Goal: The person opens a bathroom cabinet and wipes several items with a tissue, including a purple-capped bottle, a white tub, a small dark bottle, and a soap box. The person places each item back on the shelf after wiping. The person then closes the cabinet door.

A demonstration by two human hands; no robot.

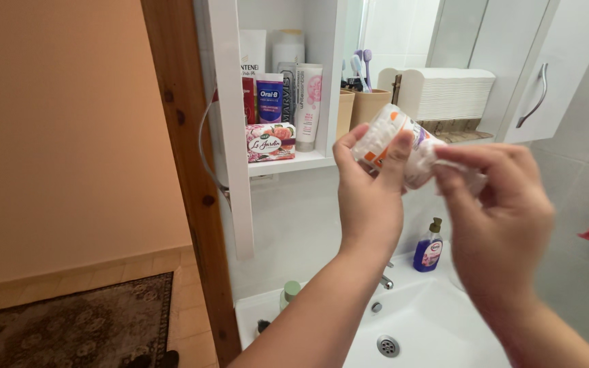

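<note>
A clear bag of cotton pads (397, 140) is gripped by the left hand (369, 194) and its end pinched by the right hand (502, 211), above the white sink (438, 327), just before the open shelf edge (288, 163).

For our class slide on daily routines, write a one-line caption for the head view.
Over a white sink, the left hand holds a clear pack of cotton pads while the right hand pinches its open end.

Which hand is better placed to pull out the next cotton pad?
Probably the right hand: its fingertips already pinch at the open end of the clear plastic pack of white cotton pads, while the left hand wraps its body.
</note>
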